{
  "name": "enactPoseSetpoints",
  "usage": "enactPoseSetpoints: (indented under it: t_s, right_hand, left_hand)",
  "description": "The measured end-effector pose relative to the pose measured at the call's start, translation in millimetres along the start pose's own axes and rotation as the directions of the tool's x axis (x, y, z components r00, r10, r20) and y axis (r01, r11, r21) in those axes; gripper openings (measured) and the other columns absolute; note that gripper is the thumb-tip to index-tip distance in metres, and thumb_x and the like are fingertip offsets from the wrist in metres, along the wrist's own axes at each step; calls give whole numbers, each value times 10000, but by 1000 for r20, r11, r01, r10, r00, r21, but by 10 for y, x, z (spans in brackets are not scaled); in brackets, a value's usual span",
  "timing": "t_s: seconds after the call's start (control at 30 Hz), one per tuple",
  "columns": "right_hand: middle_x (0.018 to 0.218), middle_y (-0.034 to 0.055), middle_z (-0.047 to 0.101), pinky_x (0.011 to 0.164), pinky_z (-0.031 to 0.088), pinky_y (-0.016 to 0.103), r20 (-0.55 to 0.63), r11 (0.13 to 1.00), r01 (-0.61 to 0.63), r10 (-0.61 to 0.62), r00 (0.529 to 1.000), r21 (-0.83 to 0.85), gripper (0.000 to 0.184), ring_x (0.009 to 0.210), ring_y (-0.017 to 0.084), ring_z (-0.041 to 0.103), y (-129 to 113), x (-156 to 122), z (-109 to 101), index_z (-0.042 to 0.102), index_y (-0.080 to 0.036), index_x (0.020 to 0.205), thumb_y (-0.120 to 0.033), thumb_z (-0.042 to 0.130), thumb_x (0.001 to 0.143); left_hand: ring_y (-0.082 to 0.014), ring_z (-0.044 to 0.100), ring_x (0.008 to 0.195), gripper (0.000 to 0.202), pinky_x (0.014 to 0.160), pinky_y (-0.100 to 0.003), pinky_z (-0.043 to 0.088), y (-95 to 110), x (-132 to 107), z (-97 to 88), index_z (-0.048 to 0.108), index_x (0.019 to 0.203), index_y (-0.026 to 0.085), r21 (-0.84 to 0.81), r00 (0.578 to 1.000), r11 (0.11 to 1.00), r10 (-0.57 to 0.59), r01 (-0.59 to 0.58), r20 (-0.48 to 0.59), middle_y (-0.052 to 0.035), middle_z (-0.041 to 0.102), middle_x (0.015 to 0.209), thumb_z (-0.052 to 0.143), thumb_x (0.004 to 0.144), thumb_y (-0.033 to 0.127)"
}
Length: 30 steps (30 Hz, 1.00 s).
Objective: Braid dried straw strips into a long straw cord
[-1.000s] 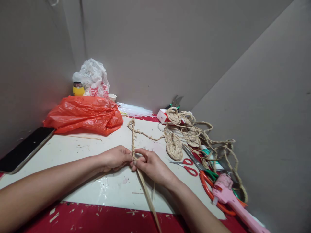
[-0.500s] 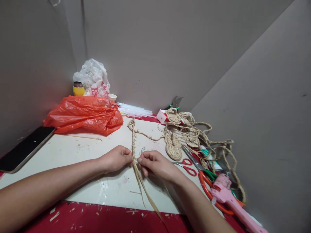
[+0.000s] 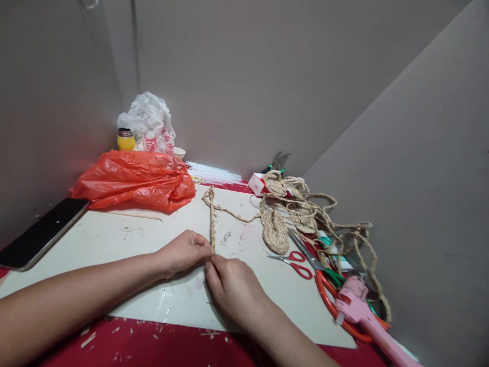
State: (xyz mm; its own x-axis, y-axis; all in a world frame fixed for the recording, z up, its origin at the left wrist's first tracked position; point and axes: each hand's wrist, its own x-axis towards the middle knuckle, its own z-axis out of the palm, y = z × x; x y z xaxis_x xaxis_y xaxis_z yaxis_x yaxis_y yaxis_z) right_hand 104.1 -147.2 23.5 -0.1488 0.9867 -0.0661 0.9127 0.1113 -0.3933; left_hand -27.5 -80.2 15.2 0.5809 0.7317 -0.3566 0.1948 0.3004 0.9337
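Note:
A thin braided straw cord runs away from me across the white board. My left hand pinches the cord's near end, fingers closed. My right hand is closed just below it, back of the hand up, gripping the loose straw strands, which it hides. The two hands touch at the fingertips.
An orange plastic bag and a white bag with a yellow jar lie at the back left. A phone is at the left edge. Woven straw soles and rope, red scissors and a pink glue gun crowd the right.
My right hand has swung from beside the cord to below it, turning palm down. The loose straw strands that trailed toward me are now hidden under it.

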Motion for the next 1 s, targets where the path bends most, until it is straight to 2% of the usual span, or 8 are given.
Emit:
enactPoseSetpoints:
  t_s: [0.2, 0.3, 0.37, 0.47, 0.57, 0.7, 0.83, 1.0]
  right_hand:
    - [500, -15, 495, 471, 245, 226, 232, 962, 177, -224, 947, 209, 320, 457, 87, 380, -8, -94, -279, 503, -169, 558, -297, 461, 848]
    - [480, -29, 431, 471, 284, 212, -38, 915, 32, -19, 999, 401, 386, 471, 92, 391, 134, 23, -385, 462, -173, 539, -371, 431, 868]
    - [543, -13, 497, 501, 335, 217, -169, 840, -16, 127, 978, 542, 342, 514, 106, 454, 233, 132, -373, 509, -168, 610, -405, 462, 852]
    - [680, 14, 585, 527, 400, 227, 69, 579, -91, 59, 996, 811, 293, 558, 116, 534, 305, 246, -245, 549, -164, 786, -450, 505, 826]
    - [565, -32, 518, 407, 325, 191, 299, 405, -241, -88, 950, 882, 349, 396, 63, 407, 304, 278, -100, 508, -171, 742, -506, 482, 835]
    - [452, -103, 302, 334, 107, 180, 386, 418, -321, -78, 919, 849, 403, 360, 34, 165, 322, 287, -60, 443, -178, 634, -534, 534, 800]
    - [432, -100, 289, 333, 121, 190, 415, 471, -323, -103, 904, 821, 430, 354, 35, 194, 379, 316, -102, 539, -144, 640, -540, 517, 805]
    - [408, -108, 296, 323, 88, 185, 454, 366, -392, -98, 886, 844, 380, 333, 26, 166, 365, 330, -80, 447, -173, 566, -464, 564, 781]
  left_hand:
    - [-39, 185, 332, 165, 381, -238, 75, 26, -22, -27, 535, 612, 147, -76, 999, 997, -5, 8, 49, 96, 318, 352, 593, 686, 282]
    - [-41, 185, 312, 152, 366, -242, 74, 20, -16, -50, 539, 640, 153, -137, 995, 990, 32, -19, 91, 96, 325, 351, 592, 701, 282]
    - [-40, 183, 300, 156, 361, -242, 70, 16, -13, -60, 540, 652, 155, -146, 994, 989, 40, -24, 106, 98, 324, 343, 592, 713, 289]
    - [-36, 185, 306, 200, 364, -243, 73, 7, -9, -69, 522, 635, 154, -158, 991, 987, 55, -35, 126, 93, 346, 354, 594, 728, 316]
    - [-34, 190, 321, 232, 370, -248, 79, 4, -12, -73, 505, 626, 155, -148, 989, 988, 67, -47, 133, 88, 368, 380, 597, 735, 337]
    - [-35, 183, 335, 229, 386, -243, 75, 35, -31, -65, 494, 617, 159, -102, 994, 995, 29, -18, 108, 102, 320, 375, 624, 709, 324]
    - [-39, 300, 417, 257, 431, -212, 171, 32, -15, -73, 555, 617, 118, -25, 982, 997, 75, -71, 176, 31, 503, 512, 587, 727, 349]
    - [-69, 337, 499, 250, 486, -202, 244, -36, 34, -143, 577, 705, 129, 246, 982, 954, 149, -173, 114, 37, 493, 572, 540, 755, 371]
